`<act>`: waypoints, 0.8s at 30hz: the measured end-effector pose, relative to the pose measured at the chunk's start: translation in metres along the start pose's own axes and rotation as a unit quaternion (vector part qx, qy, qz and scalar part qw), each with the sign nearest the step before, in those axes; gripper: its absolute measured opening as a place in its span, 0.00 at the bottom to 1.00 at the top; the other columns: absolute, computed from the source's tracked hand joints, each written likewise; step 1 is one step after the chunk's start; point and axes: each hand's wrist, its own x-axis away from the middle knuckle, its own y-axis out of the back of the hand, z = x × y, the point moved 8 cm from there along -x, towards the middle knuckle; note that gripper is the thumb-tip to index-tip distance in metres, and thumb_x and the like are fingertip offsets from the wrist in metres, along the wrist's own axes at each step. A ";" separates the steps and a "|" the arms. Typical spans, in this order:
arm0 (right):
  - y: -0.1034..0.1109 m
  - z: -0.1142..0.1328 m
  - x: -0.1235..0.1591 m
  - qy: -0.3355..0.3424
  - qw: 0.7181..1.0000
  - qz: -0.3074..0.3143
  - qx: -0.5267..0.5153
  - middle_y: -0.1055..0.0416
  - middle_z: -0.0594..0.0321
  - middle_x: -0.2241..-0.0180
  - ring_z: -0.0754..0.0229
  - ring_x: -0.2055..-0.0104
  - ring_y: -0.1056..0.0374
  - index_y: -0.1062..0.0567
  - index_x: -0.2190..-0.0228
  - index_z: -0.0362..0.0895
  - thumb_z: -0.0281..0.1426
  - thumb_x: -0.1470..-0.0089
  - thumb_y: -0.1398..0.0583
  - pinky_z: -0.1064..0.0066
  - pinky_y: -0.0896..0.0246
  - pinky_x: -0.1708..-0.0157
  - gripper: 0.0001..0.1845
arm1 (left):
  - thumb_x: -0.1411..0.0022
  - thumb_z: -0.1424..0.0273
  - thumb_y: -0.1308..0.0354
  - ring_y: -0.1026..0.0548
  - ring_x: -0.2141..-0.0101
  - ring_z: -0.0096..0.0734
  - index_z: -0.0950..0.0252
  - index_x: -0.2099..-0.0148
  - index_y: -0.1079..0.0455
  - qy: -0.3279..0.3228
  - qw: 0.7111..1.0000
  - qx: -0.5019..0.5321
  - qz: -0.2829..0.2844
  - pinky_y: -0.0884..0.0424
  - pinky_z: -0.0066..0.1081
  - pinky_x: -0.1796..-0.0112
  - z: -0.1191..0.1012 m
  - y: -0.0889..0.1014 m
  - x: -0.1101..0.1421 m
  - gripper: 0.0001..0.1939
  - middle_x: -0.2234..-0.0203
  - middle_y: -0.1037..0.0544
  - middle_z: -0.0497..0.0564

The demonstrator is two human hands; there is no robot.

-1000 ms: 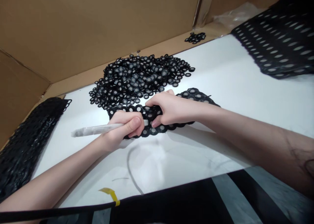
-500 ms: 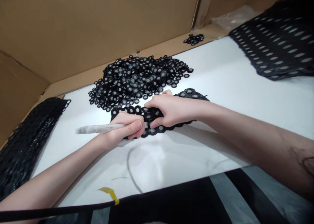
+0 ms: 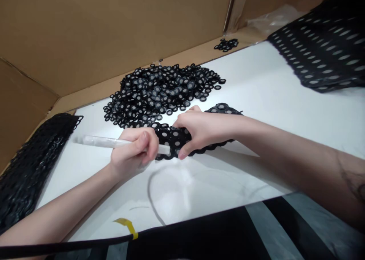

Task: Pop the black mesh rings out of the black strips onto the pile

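My left hand (image 3: 135, 148) is closed round a white stick-like tool (image 3: 104, 141), whose back end sticks out to the left. The tool's flat white tip (image 3: 164, 149) rests against a black rubber sheet (image 3: 176, 137) with rows of round spots. My right hand (image 3: 195, 132) grips this sheet, thumb on the near edge and fingers over the far edge, partly hidden. Part of the sheet shows beyond my right wrist. Just behind it lies a heap of small black rings (image 3: 162, 87), touching or close to the sheet's left end.
A dark stack of perforated sheets (image 3: 25, 168) lies at the left. Another black perforated sheet (image 3: 322, 58) covers the right back. A small ring pile (image 3: 226, 45) sits by the cardboard wall (image 3: 128, 24). Yellow tape (image 3: 129, 226) marks the white table's (image 3: 114, 210) front edge.
My left hand has drawn back left with the tool, uncovering its tip and more of the sheet. My right hand has shifted slightly right, still on the sheet.
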 end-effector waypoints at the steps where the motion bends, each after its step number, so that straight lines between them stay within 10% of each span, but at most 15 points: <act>1: 0.000 0.001 0.000 0.001 1.000 -0.002 -0.003 0.38 0.65 0.78 0.55 0.66 0.40 0.37 0.78 0.44 0.46 0.65 0.32 0.69 0.53 0.68 0.24 | 0.35 0.60 0.51 0.42 0.86 0.24 0.66 0.81 0.37 0.011 1.000 0.009 0.006 0.48 0.28 0.83 0.001 -0.002 0.001 0.23 0.90 0.40 0.47; 24: 0.002 0.008 0.003 0.042 0.998 -0.018 -0.031 0.37 0.67 0.79 0.57 0.68 0.39 0.36 0.78 0.44 0.41 0.64 0.31 0.69 0.52 0.68 0.21 | 0.35 0.62 0.53 0.41 0.85 0.23 0.67 0.81 0.38 0.052 0.989 -0.067 0.117 0.48 0.28 0.83 0.004 -0.021 -0.001 0.24 0.89 0.39 0.47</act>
